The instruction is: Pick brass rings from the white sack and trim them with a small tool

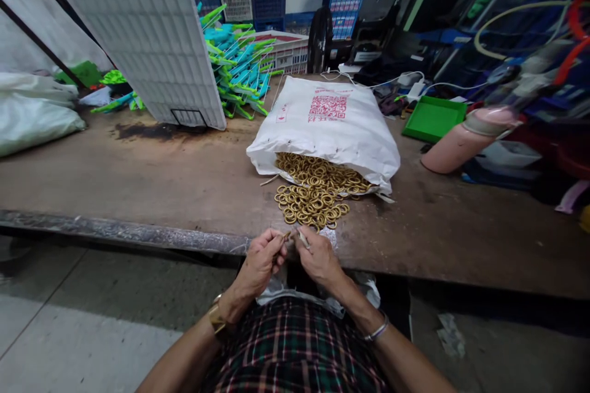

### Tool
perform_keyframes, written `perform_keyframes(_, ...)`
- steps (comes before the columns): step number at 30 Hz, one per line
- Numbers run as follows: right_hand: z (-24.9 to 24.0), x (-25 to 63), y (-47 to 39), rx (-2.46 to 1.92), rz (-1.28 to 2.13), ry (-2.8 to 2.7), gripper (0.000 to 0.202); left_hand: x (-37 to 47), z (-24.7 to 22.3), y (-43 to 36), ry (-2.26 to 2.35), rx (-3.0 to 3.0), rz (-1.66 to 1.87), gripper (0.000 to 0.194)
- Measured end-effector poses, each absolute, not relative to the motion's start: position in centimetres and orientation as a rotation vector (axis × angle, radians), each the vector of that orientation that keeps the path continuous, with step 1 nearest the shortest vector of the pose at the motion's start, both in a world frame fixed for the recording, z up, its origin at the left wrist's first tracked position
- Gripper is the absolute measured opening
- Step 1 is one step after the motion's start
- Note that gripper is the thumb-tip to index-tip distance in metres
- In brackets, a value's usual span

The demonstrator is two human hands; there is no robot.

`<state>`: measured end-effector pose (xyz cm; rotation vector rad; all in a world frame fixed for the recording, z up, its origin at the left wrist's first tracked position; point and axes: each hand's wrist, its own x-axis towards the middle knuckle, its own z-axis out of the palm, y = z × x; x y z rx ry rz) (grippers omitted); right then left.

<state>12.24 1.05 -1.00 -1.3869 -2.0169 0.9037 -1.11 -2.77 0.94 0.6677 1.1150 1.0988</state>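
Both of my hands meet just in front of the table edge, below a pile of brass-coloured rings (310, 204). Pinched in the fingers of my left hand (262, 263) is a single brass-coloured ring (286, 236), seen nearly edge-on. My right hand (319, 261) is closed around a small pale tool (304, 239), its tip close to that ring. The tool's exact kind is hidden by the fingers. Behind the pile, a white woven sack (322, 126) with red print lies on its side, its mouth facing me and full of more rings.
A pale ribbed panel (147, 31) stands upright at the left, beside a heap of green and blue plastic pieces (239, 67). On the right are a green tray (436, 118) and a pink bottle (465, 138). The wooden table (161, 178) ends at my waist.
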Motion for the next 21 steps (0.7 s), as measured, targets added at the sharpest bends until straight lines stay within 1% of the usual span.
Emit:
perform_keyframes(2, -0.95, 12.27, 0.72, -1.379, 0.81, -2.177, 0.015, -1.17, 0.84, -2.65, 1.133, 0.685, 1.111, 0.032)
perform_keyframes(7, -0.68, 12.16, 0.31, -1.452, 0.704, -2.372, 0.021, -0.99, 0.48, -2.55, 1.22, 0.761, 1.112, 0.031)
perform_keyframes(21, -0.33, 11.88, 0.16, -1.589, 0.613, -2.448, 0.026, -0.99, 0.53, -2.64, 1.311, 0.847, 1.083, 0.029)
